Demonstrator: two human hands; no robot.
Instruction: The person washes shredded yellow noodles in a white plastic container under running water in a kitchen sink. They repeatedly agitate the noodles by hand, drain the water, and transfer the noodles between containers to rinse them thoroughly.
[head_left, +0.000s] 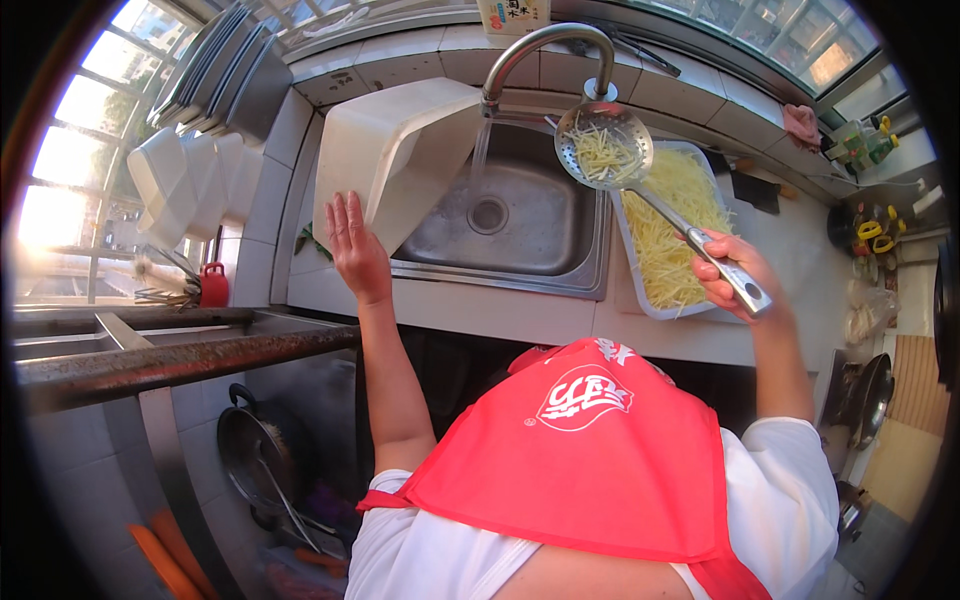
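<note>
A white plastic tub (360, 142) is tipped on its side at the sink's left, its mouth turned towards the basin. My left hand (358, 247) holds its near side, fingers flat on the outer wall and thumb hidden. In my right hand (731, 274) is the handle of a stainless steel perforated skimmer (664, 208). Pale shreds (606, 154), apparently potato, lie in its bowl, above the sink's right rim. Water (480, 154) runs from the curved faucet (551, 34) into the steel sink (517, 251). Beside it stands a white plastic tray (640, 292) heaped with similar shreds (667, 225).
A cleaver (756, 192) lies on the counter behind the tray. Stacked metal trays (259, 90) and white tubs (184, 180) stand at the left window. A rusty metal bar (187, 360) crosses the lower left, above a dark wok (251, 457) with a utensil in it.
</note>
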